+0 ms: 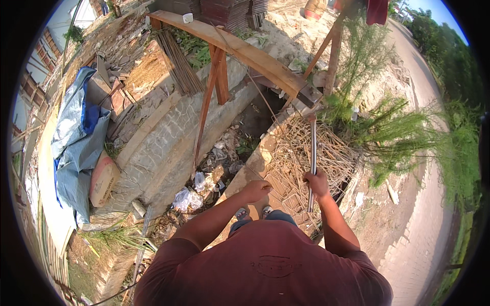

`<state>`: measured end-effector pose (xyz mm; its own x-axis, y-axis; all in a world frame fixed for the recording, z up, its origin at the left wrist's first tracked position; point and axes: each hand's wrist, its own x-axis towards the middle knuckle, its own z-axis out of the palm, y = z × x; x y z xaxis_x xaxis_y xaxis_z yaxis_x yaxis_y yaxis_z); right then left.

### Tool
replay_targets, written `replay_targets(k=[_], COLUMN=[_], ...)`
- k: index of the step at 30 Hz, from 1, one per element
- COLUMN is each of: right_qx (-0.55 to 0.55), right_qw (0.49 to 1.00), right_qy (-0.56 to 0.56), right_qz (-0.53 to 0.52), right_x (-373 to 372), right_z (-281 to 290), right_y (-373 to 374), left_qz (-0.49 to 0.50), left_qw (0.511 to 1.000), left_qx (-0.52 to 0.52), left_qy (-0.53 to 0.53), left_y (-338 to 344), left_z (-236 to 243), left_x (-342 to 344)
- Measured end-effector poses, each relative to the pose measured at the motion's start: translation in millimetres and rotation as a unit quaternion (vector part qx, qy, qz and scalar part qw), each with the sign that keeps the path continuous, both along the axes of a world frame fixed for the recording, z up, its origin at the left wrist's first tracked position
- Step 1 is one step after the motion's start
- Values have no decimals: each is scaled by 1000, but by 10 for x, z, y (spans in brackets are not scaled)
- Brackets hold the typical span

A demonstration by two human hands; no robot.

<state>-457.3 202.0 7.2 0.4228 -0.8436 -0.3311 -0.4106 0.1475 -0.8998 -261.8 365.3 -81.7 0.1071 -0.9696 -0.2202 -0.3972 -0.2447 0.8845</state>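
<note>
My right hand [317, 184] grips a long metal bar [313, 148], whose far end reaches a dark block [309, 95] at the near end of a wooden beam [240, 51]. My left hand [258, 190] is closed in front of me, left of the bar; what it holds, if anything, is too small to make out. A thin rod [263, 99] crosses the beam diagonally. Below my hands, bent steel pieces [301, 148] lie in a tangled heap on the ledge where my sandaled feet stand.
A concrete drain wall [153, 143] borders a ditch with rubbish [189, 199]. Wooden legs [219, 76] support the beam. A blue tarpaulin [76, 153] and straight rods [176, 66] lie to the left. Branches [388, 132] and a paved road [418, 214] are on the right.
</note>
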Motion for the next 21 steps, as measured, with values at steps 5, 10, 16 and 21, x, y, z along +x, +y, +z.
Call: replay_targets(k=[5, 10, 16, 21], right_qx=[-49, -40, -15, -57], right_qw=[990, 987, 990, 992], right_qy=[97, 70, 103, 97], right_qz=[-87, -135, -98, -58], right_x=[-1022, -1361, -1319, -1260], right_z=[-140, 429, 146, -93], right_y=[-399, -284, -616, -978], left_qz=[55, -48, 423, 423], left_qw=[972, 833, 795, 858], left_qx=[187, 520, 427, 272], left_qy=[-133, -182, 85, 105], left_y=[1712, 3325, 2767, 1652], left_z=[-2038, -2192, -1626, -1353], left_x=[403, 832, 848, 810])
